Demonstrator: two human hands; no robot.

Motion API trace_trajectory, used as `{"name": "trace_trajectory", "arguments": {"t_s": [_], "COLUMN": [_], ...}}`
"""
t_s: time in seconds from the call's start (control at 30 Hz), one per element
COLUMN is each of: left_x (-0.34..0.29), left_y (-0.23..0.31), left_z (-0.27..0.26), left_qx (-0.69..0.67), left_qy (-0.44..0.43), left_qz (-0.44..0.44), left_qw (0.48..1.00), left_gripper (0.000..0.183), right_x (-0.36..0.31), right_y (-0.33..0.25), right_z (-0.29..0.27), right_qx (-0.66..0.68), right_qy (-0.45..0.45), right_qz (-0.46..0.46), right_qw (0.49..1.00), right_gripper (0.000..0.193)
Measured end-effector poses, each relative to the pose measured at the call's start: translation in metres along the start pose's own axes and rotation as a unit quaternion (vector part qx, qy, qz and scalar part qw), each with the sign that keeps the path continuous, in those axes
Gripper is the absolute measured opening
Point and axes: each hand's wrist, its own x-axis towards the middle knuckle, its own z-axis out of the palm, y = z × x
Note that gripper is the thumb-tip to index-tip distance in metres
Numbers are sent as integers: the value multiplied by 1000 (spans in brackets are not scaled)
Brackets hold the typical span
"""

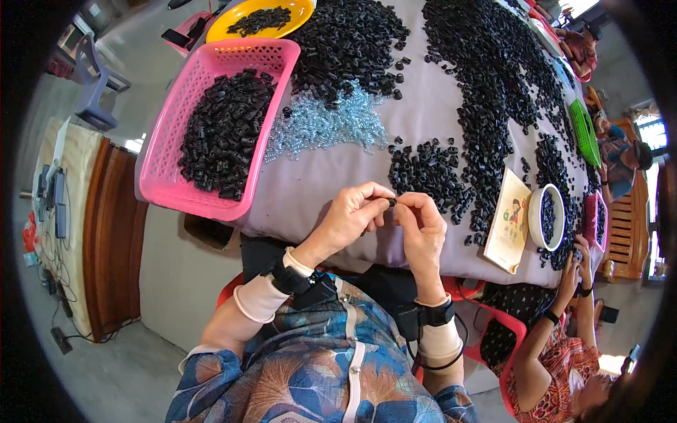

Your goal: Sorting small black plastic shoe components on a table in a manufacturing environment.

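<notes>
Above the table's near edge, my left hand (356, 215) pinches a small black plastic piece (392, 202) between thumb and fingertips. My right hand (422, 229) meets it there, thumb and forefinger pressed together at the piece's right end. Whether a second tiny part sits between those right fingertips is too small to tell. Beyond the hands lies a heap of small clear bluish pieces (328, 121). Just right of that is a loose pile of black pieces (427, 173). A pink basket (156, 187) on the left holds many more black pieces (226, 134).
A yellow plate (305, 10) and a large black heap (345, 42) occupy the far side. To the right lie a booklet (506, 229), a white bowl (558, 229), a green basket (584, 134) and a pink one (600, 220). A co-worker's hands (580, 261) work beside the bowl.
</notes>
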Motion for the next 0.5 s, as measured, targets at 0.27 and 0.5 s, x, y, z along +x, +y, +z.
{"name": "trace_trajectory", "arguments": {"t_s": [0.27, 0.5], "left_x": [3, 4], "left_y": [3, 2], "left_z": [-7, -26], "left_qx": [-8, 8], "left_qy": [0, 38], "left_qz": [22, 12], "left_qw": [1000, 999], "left_gripper": [15, 14], "right_x": [10, 22], "right_y": [-4, -6], "right_z": [11, 17], "right_qx": [137, 59], "right_qy": [-9, -75], "right_qz": [59, 40], "right_qw": [989, 995], "right_gripper": [4, 3]}}
